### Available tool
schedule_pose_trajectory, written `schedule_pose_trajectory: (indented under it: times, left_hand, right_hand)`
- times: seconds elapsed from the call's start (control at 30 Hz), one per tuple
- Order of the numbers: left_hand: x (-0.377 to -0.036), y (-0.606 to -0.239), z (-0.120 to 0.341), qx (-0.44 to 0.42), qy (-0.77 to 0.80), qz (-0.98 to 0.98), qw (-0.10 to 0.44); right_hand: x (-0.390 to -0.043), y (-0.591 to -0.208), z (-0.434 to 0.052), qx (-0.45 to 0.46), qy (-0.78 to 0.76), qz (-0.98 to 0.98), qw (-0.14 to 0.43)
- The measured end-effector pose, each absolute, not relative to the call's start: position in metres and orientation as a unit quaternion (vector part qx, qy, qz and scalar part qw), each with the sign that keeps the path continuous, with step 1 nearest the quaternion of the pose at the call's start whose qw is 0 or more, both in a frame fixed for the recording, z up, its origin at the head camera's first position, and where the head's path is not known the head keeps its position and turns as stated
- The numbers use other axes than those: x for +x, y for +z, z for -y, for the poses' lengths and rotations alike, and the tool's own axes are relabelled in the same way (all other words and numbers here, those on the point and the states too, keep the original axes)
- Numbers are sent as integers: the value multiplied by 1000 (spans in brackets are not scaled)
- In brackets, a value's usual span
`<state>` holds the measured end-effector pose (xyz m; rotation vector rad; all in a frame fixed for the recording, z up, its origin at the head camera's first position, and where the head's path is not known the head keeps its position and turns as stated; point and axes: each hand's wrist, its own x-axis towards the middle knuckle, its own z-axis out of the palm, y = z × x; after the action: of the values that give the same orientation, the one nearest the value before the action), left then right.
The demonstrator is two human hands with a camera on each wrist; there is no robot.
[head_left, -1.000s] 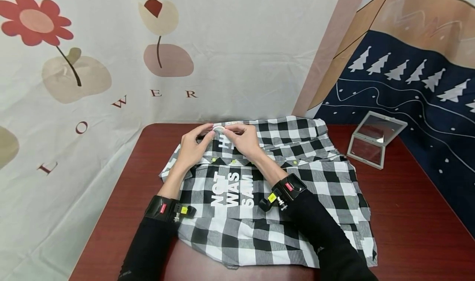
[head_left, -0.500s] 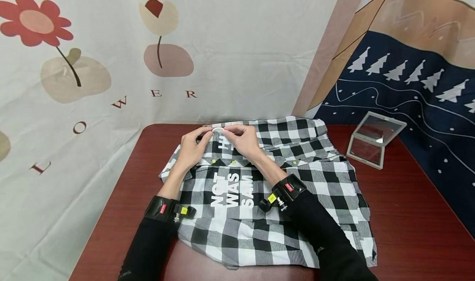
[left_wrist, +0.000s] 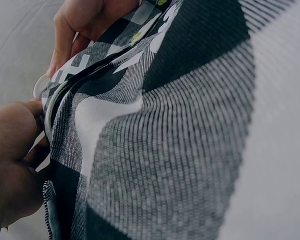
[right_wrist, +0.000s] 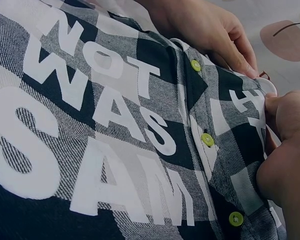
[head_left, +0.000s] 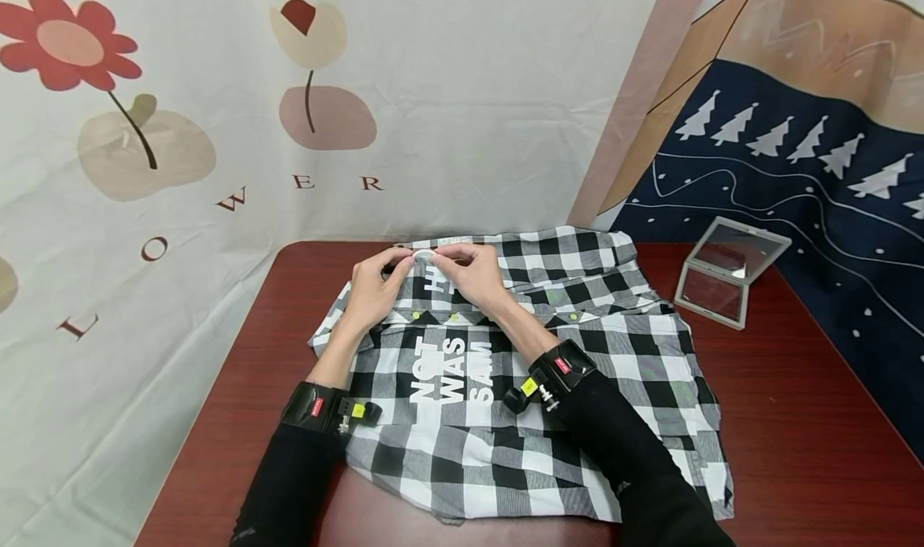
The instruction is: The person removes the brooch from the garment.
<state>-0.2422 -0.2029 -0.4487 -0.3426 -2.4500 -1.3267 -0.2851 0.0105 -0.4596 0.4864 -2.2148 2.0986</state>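
A black-and-white checked shirt (head_left: 635,370) lies across the table, with white letters (head_left: 451,370) and yellow-green buttons (right_wrist: 207,139) down its placket. Along its far edge, both hands meet at a small round white disc (head_left: 423,254) that lies against the cloth. My left hand (head_left: 375,286) pinches the disc and shirt edge between thumb and fingers from the left. From the right, my right hand (head_left: 476,274) pinches the same spot with thumb and forefinger. In the right wrist view only the rim of the disc (right_wrist: 268,85) shows between the fingertips; the rest is hidden.
A hinged square mirror case (head_left: 715,271) stands unfolded at the right of the red-brown table (head_left: 794,419). Behind the table hangs a pale cloth with flower prints (head_left: 469,90). A dark cloth with printed trees (head_left: 780,170) hangs at the right.
Both hands keep hold at the shirt's far edge. Between them the white disc has shifted very slightly left and down since the first frame.
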Motion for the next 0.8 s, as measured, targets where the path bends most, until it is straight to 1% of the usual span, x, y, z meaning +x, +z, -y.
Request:
schedule_pose_trajectory:
  times: [0.43,0.8]
  left_hand:
    - [-242,-448,203,-126,-457,864,169]
    - [-242,-448,202,-125,-449,869,166]
  right_hand:
    - [-285,-459,-11,180,665,724,23]
    - [-286,-461,-15,227,629,743,-14]
